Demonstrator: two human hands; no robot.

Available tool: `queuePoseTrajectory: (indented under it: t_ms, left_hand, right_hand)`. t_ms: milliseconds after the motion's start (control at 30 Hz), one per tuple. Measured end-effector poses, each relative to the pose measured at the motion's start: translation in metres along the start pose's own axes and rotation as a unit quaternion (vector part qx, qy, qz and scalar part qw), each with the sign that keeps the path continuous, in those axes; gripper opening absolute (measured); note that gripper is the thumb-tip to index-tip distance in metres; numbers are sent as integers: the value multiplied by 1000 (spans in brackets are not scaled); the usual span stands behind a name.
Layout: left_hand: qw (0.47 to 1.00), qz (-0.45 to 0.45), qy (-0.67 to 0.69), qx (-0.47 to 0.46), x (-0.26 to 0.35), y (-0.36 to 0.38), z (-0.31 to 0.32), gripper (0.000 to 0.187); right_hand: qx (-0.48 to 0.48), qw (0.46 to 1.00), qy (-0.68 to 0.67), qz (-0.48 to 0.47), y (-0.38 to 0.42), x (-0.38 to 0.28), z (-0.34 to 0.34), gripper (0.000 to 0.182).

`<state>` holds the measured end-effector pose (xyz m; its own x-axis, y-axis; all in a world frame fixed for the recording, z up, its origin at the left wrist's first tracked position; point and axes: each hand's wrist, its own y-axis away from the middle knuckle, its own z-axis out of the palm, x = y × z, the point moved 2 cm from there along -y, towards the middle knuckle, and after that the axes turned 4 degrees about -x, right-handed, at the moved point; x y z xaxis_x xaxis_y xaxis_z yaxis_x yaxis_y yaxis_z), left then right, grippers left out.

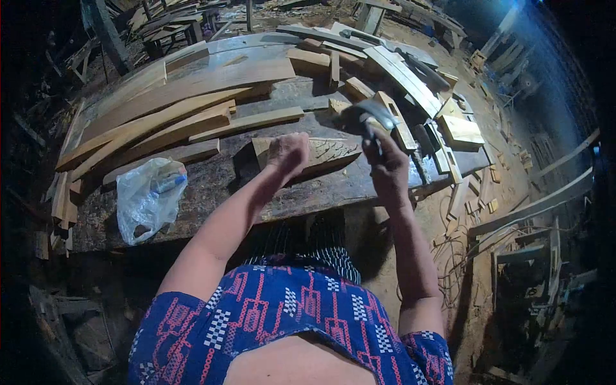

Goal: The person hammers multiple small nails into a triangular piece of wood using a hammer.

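Note:
My right hand (389,168) is wrapped round the handle of a hammer (372,119), raised above the bench. Its curved metal head is smeared by motion. Below and to the left lies a wooden block (324,156) with several short dark marks or nails along its right part. Closed in a fist, my left hand (289,153) rests at the block's left part. Whatever its fingers hold, if anything, is hidden.
Long boards (192,83) lie across the workbench (256,212) at the back left. A clear plastic bag (149,199) sits near the front left edge. Mortised wood pieces (394,119) and a pale block (461,130) are at the right. Scraps litter the floor (507,173).

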<state>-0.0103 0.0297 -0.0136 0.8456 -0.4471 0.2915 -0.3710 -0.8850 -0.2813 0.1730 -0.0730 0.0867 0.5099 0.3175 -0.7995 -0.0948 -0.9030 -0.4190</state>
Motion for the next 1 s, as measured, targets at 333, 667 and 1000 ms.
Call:
queuePoseTrajectory:
  t_ms: [333, 667, 1000]
  left_hand:
    - [1000, 10, -17, -15, -3, -1, -2, 16]
    - [986, -106, 120, 45, 6, 6, -30, 22]
    - [977, -117, 163, 69, 5, 7, -34, 22]
  right_hand:
    - [-75, 986, 134, 71, 11, 11, 14, 22]
    - [19, 1000, 14, -5, 20, -14, 5, 29]
    - [-18, 999, 45, 15, 18, 2, 19, 20]
